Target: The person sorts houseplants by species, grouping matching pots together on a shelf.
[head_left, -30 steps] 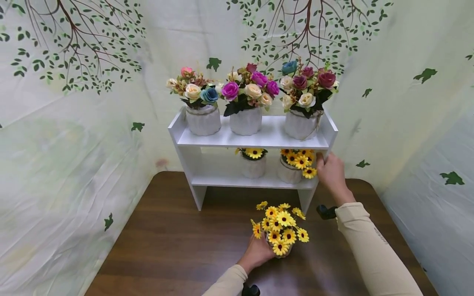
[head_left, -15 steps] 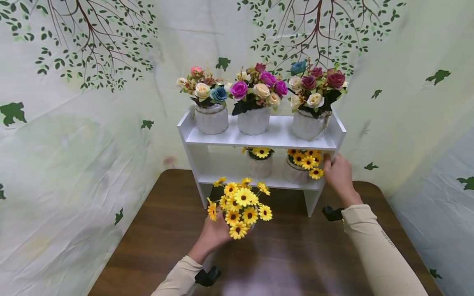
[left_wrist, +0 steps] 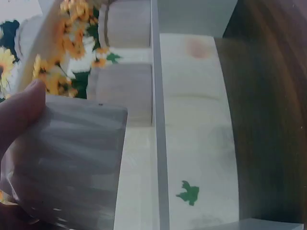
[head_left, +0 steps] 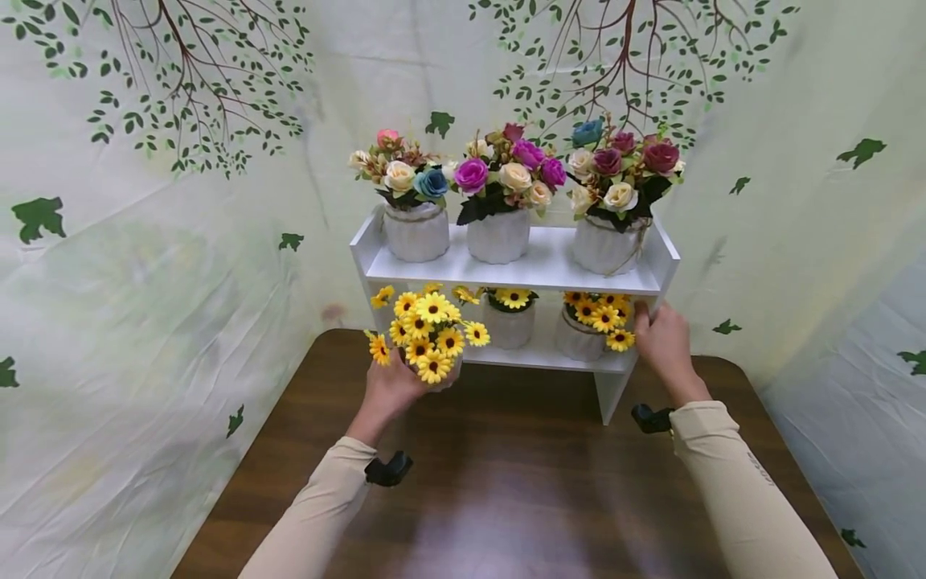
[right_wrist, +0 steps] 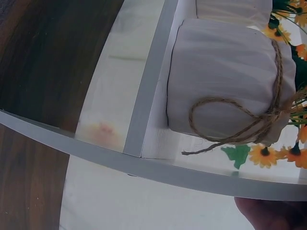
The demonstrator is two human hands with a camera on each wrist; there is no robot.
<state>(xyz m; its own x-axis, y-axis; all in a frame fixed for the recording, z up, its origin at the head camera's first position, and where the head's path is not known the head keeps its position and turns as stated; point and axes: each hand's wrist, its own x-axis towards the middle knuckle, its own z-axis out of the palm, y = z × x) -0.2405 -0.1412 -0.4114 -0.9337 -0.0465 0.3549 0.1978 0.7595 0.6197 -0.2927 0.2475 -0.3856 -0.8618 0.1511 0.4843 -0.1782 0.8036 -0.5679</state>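
My left hand holds a pale flowerpot of yellow daisy-like flowers before the left part of a two-tier white shelf. Thumb and fingers wrap the pot; it is above the lower board's level in the left wrist view, and whether it touches the board is hidden. My right hand grips the shelf's right side panel, thumb at its front edge. On the lower board stand two more yellow-flowered pots, a middle one and a right one with a twine bow.
Three pots of mixed roses stand on the upper board: left, middle and right. The shelf stands on a brown wooden table. A leaf-printed cloth hangs behind and at the sides.
My left hand has carried the yellow-flowered pot from the table's front middle leftward and forward to the shelf's lower left. The right hand has stayed on the side panel. The head view shifted slightly.
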